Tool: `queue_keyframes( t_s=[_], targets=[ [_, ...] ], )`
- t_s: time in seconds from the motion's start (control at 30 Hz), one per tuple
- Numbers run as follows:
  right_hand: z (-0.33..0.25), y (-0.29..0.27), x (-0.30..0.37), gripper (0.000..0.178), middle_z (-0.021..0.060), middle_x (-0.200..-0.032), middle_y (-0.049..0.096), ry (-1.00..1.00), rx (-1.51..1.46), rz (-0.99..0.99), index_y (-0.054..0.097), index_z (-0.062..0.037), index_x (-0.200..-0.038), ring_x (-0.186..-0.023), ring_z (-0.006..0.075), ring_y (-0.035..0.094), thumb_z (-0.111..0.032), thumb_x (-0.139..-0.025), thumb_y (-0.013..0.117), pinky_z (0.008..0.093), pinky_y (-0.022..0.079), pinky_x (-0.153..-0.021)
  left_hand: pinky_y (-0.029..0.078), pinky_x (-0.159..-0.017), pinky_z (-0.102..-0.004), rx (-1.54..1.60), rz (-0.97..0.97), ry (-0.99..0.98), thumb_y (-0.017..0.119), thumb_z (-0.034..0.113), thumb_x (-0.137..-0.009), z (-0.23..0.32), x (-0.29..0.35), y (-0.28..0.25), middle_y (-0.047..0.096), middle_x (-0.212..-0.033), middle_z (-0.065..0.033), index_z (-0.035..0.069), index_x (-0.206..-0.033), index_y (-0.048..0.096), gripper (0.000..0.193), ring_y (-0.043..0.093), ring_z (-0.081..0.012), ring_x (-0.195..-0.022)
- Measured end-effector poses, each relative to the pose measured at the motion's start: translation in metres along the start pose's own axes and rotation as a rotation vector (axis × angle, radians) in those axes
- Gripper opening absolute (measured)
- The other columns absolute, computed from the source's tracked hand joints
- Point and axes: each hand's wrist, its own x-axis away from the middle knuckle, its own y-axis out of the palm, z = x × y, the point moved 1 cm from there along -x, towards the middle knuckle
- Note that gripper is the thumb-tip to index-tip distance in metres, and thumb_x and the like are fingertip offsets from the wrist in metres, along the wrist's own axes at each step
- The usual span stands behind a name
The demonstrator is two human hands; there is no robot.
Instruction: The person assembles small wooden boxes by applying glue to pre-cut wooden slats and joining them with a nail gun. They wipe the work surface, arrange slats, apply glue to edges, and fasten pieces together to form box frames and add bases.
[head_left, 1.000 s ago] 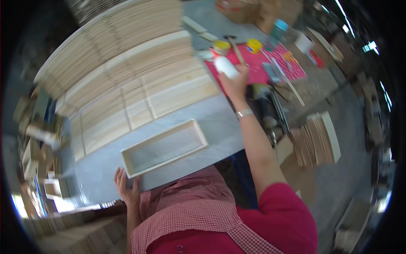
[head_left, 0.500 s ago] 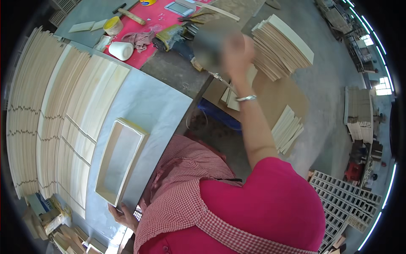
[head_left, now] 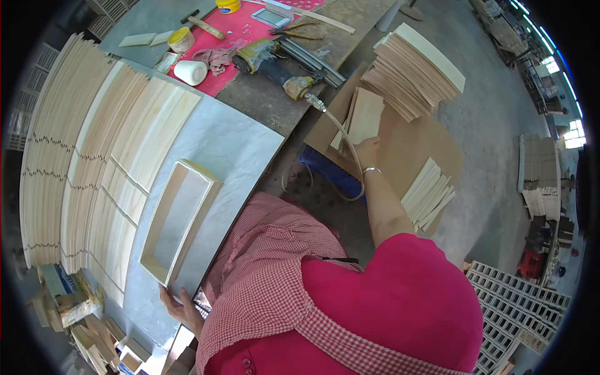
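An open rectangular wooden frame (head_left: 205, 203) lies on the pale grey-white tabletop (head_left: 247, 134). My left hand (head_left: 181, 309) is at its near end by the table edge, thumb and fingers apart, fingertips against the frame. Reaching out to the right, my right hand (head_left: 367, 150) is closed at the near end of a thin wooden board (head_left: 365, 115) in a small stack on brown cardboard (head_left: 406, 137). Its fingertips are partly hidden. An air nail gun (head_left: 272, 69) rests on the far table, its clear hose (head_left: 350, 140) looping down beside my right wrist.
Tall rows of wooden slats (head_left: 81, 162) line the table's left side. Pliers (head_left: 300, 30), a hammer (head_left: 205, 26), a white bottle (head_left: 190, 72) and a rag (head_left: 215, 59) lie on the far table. More panels (head_left: 412, 72) and loose strips (head_left: 428, 194) sit on the cardboard.
My right hand, blurred over the nail gun earlier, has moved down and nearer to the board stack. The nail gun now lies in plain sight. My left hand stays by the frame.
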Motion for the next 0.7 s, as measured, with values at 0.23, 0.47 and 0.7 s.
queue_keyframes(
  t_s=[0.23,0.47,0.7],
  targets=[
    [0.069,-0.043,-0.005,0.117,0.0370,-0.139,0.043,-0.164,0.244,0.050,0.031,0.0175,-0.144,-0.130,0.0479,0.049,-0.054,-0.069,0.086,0.0462,0.045,-0.108,0.031,-0.120,-0.0473,0.040,0.017,0.076,0.061,0.001,-0.088,-0.002,0.006,-0.005,0.043,-0.155,-0.0195,-0.005,-0.150,0.044,0.064,0.041,-0.0315,-0.144],
    [-0.024,-0.155,0.080,0.075,0.0238,-0.124,0.065,-0.800,-0.153,0.385,0.058,0.0064,-0.130,-0.113,0.0337,0.064,-0.038,-0.077,0.088,0.0451,0.050,-0.099,0.044,-0.107,-0.0384,-0.139,0.130,-0.016,0.072,0.004,-0.085,0.008,0.018,-0.019,0.060,-0.135,-0.0180,0.000,-0.132,0.064,0.048,0.056,-0.0310,-0.126],
    [-0.199,-0.148,0.213,0.097,0.0205,-0.152,0.047,-1.658,-0.042,-0.395,0.042,0.0016,-0.151,-0.139,0.0365,0.047,-0.018,-0.067,0.086,0.0460,0.036,-0.117,0.051,-0.095,-0.0384,-0.210,0.260,0.002,0.081,0.012,-0.082,0.023,0.017,-0.022,0.072,-0.108,-0.0117,0.004,-0.110,0.074,0.030,0.066,-0.0276,-0.105]
  ],
)
